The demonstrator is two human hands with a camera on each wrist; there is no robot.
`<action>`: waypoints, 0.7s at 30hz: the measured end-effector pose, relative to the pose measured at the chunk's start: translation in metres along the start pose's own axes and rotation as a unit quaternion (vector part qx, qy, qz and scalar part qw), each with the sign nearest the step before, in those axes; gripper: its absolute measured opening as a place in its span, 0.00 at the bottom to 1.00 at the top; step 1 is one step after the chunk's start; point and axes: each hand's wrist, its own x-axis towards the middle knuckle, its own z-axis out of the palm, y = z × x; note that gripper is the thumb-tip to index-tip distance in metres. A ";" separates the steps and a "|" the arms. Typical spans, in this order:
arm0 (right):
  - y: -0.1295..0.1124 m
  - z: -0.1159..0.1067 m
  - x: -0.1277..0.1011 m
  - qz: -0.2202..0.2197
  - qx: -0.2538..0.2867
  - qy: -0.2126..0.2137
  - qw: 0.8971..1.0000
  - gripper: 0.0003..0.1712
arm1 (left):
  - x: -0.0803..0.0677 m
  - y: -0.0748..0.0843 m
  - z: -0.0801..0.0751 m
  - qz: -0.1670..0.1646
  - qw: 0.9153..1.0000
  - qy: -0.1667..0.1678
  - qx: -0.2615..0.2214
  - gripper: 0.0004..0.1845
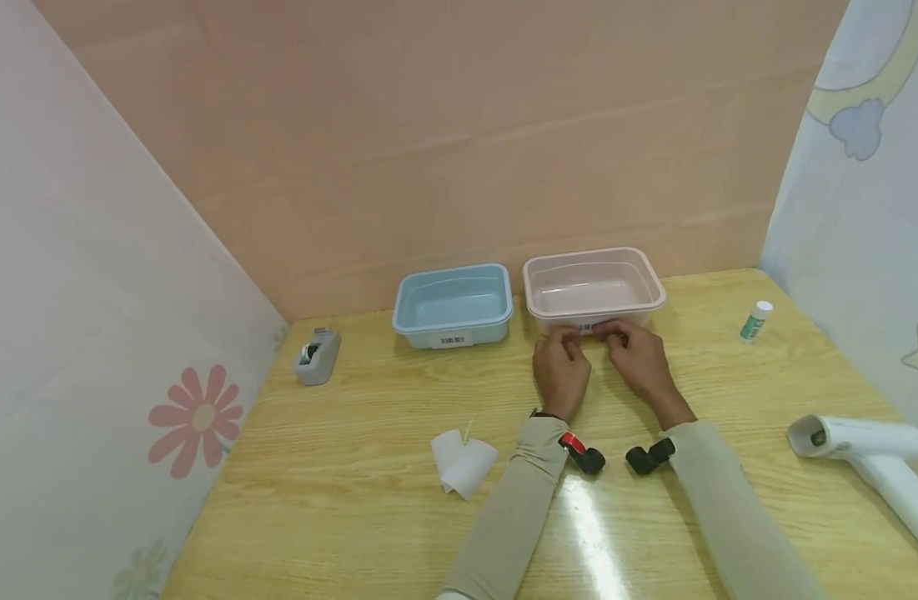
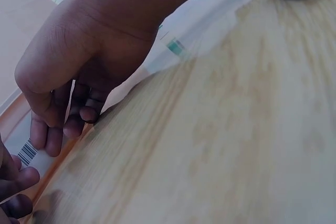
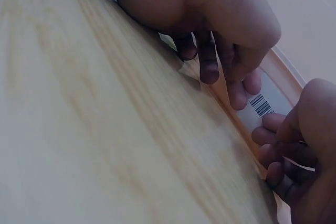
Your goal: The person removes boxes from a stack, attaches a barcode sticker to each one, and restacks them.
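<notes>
Both hands are working at the barcode label on the near wall of the pink plastic bin, which is standing on the wooden tabletop beside a blue bin, the left hand and right hand pinching its ends with curled fingers.

hands at pink tub, blue tub
</notes>
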 end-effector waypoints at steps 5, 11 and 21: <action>0.003 0.001 0.001 -0.005 0.001 -0.018 1.000 0.15 | 0.000 -0.001 0.001 0.009 1.000 -0.010 0.007 0.10; 0.006 0.006 0.000 -0.047 0.000 -0.057 0.997 0.14 | -0.001 -0.003 0.004 0.025 0.999 -0.010 0.033 0.11; 0.001 0.000 -0.001 -0.036 0.007 -0.055 0.998 0.14 | -0.001 -0.003 0.003 0.021 0.998 -0.036 0.043 0.11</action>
